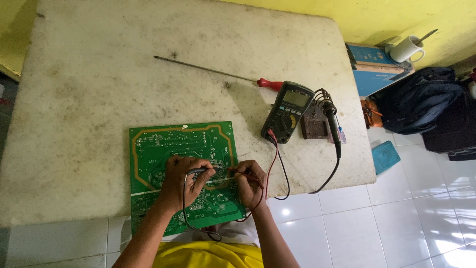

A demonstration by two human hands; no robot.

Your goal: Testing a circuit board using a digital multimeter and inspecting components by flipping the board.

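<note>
A green circuit board point(168, 144) lies solder side up at the near edge of a stained white table point(99, 84), partly overhanging it. My left hand point(181, 181) grips a black test probe point(203, 170) and presses its tip onto the board. My right hand point(249, 181) pinches a red test probe point(237, 173) whose tip touches the board close to the black one. Red and black leads point(277, 164) run from the probes to a dark multimeter point(288, 111) on the table to the right.
A soldering iron point(331, 116) rests in a stand beside the multimeter, its cord hanging off the table edge. A long red-handled screwdriver point(218, 73) lies further back. A white mug point(407, 48), blue boxes, a dark backpack point(421, 99) and a teal box point(386, 157) sit on the tiled floor at right.
</note>
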